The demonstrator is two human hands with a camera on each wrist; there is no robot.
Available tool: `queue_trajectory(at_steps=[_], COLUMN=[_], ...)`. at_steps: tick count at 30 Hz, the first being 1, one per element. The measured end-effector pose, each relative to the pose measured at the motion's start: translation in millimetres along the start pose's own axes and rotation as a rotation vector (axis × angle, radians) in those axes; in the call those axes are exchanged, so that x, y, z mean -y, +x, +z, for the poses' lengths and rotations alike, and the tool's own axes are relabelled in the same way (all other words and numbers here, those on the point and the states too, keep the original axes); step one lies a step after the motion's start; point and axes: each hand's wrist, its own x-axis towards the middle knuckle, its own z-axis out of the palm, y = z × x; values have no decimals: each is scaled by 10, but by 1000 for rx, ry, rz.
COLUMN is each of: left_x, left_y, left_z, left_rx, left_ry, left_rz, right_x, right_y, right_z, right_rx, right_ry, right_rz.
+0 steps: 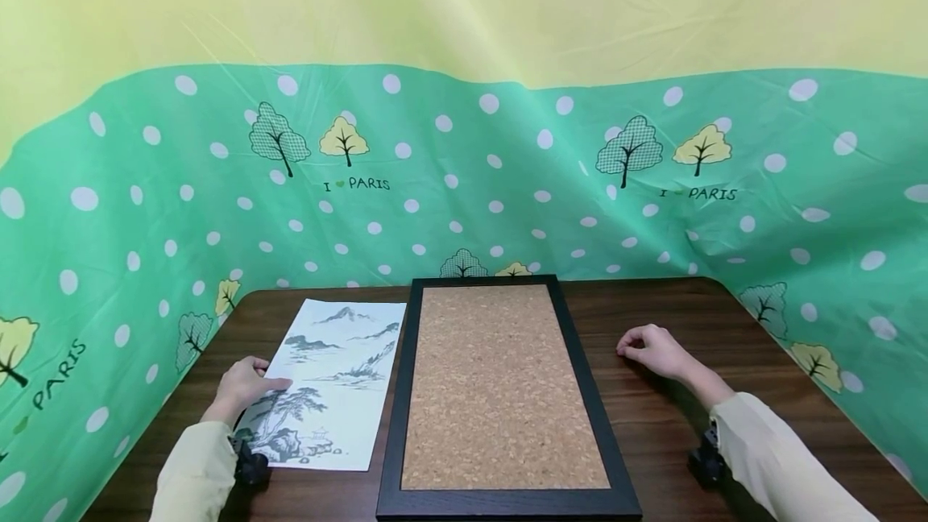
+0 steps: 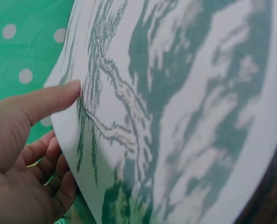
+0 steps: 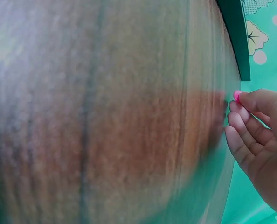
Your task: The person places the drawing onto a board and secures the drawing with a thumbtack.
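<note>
A sheet of paper (image 1: 346, 413) printed with an ink-style landscape of mountains and trees lies on the left side of the dark wooden table. My left hand (image 1: 245, 387) pinches its left edge, thumb on top and fingers beneath. To the right of the sheet, a cork board (image 1: 500, 393) in a black frame lies upright to my view, apart from both hands. Right of the board, my right hand (image 1: 656, 351) hovers over the table. Between its thumb and index finger it holds a small pink pushpin (image 3: 237, 95), of which only the rounded head shows.
The brown wooden table (image 1: 609, 300) extends on both sides of the board. Behind it and at its sides hangs a green and yellow cloth (image 1: 500, 184) with white dots and printed trees. A black wrist camera (image 1: 706, 457) sits at the right sleeve.
</note>
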Motion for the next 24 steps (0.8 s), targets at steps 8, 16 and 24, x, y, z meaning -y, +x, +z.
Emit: queue_trajectory(at_steps=[8, 16, 24], left_x=[50, 136, 165], left_y=[34, 72, 46], left_z=[-31, -119, -194], left_rx=[-38, 132, 246], left_ry=[19, -123, -266], left_rz=[56, 114, 116], right_x=[30, 59, 103], right_y=[-29, -42, -52], right_z=[-24, -68, -131], right_rx=[6, 8, 22], right_ry=[23, 37, 48], right_rz=[-6, -12, -27])
